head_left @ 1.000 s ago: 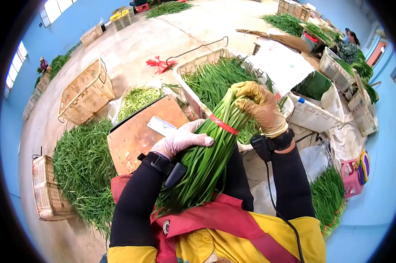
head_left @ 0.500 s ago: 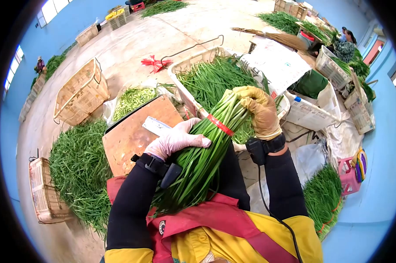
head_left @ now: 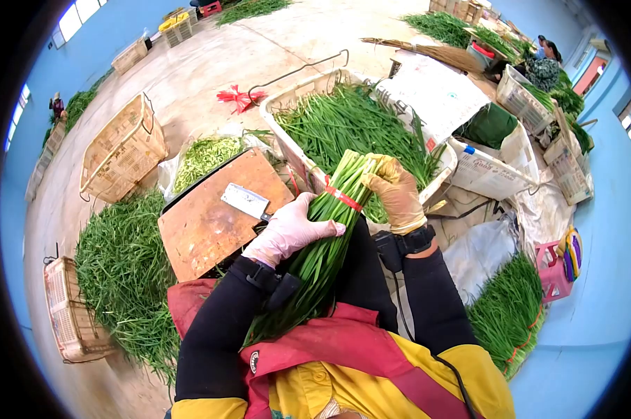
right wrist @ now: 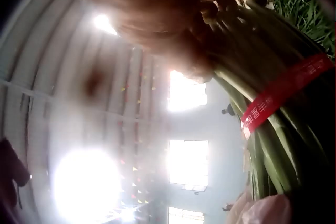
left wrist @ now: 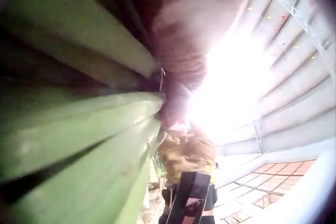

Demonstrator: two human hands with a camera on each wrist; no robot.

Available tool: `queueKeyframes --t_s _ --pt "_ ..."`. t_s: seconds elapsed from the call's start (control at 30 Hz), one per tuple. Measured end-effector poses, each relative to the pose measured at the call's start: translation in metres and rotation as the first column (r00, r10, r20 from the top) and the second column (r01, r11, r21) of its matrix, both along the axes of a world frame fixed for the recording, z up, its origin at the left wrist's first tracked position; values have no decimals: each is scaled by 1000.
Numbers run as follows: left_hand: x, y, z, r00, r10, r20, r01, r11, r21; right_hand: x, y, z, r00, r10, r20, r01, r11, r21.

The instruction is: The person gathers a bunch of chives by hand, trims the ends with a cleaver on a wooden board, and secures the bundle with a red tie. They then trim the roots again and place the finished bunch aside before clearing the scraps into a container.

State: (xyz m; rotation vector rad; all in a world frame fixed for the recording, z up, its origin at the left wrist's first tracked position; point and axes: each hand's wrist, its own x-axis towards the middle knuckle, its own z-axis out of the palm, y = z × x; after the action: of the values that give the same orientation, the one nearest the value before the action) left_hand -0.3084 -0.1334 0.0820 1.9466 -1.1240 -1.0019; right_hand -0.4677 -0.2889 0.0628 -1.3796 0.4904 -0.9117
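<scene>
A bundle of green chives (head_left: 314, 255) with pale stem ends lies slanted over the person's lap, ringed by a red tape band (head_left: 343, 198). My left hand (head_left: 287, 234), in a pale pink glove, grips the leafy part below the band, thumb across the front. In a yellowish glove, my right hand (head_left: 397, 194) has curled fingers on the pale stem ends above the band. The right wrist view shows those fingers against the stem ends, and printed characters on the band (right wrist: 286, 91). Long leaves (left wrist: 84, 145) fill the left side of the left wrist view.
Left of the bundle, a cleaver (head_left: 245, 200) lies on a wooden cutting board (head_left: 190, 241). A crate (head_left: 268, 112) of loose chives stands ahead, with red ties (head_left: 240, 98) beside it. A heap of greens (head_left: 123, 269) lies left, banded chives (head_left: 507, 314) right. People sit farther off.
The bundle and both hands have come slightly lower in view, the bundle standing steeper. My right hand has shifted down beside the stem ends. More of the cleaver shows, including its handle end.
</scene>
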Motion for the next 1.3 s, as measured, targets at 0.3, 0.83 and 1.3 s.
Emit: queueKeyframes --t_s 0.3,0.83,1.3 --pt "-3 3 1 997 -77 -12 77 997 27 8 -14 -37 958 -124 260 39 950 310" --pt "0 31 -36 887 -68 -457 -11 986 -167 21 -22 -45 952 -189 239 93 927 362" --pt "152 109 82 929 114 352 -88 992 -90 126 -18 -36 959 39 279 -191 818 542"
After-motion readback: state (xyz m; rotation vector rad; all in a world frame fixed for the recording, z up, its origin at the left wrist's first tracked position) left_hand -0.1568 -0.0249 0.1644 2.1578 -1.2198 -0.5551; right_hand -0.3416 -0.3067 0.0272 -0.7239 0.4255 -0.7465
